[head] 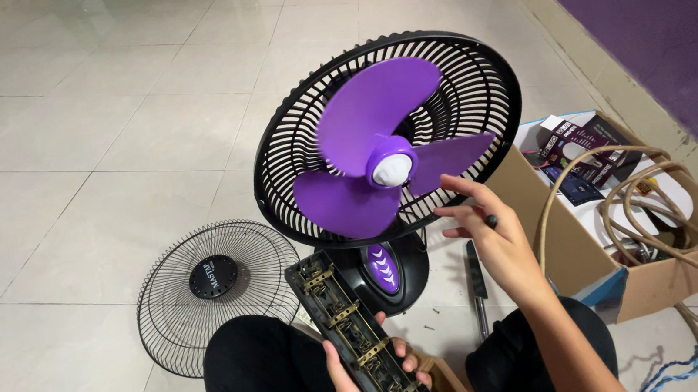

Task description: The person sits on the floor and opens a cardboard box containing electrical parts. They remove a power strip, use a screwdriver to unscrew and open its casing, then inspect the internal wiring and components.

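Two hands [493, 232] above pale tiled floor [57, 168].

Fan blades [378, 144]: glossy purple plastic; rear guard [477, 94] matt black plastic. Left of fan, front grille [205, 313] looks thin dark wire, prob. metal. Right: plain cardboard box [682, 272]; floor [57, 168] polished tile.

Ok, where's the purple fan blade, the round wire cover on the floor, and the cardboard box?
purple fan blade [373, 101], head view, upper blade.
wire cover [170, 317], head view, its wire mesh.
cardboard box [560, 242], head view, left wall.
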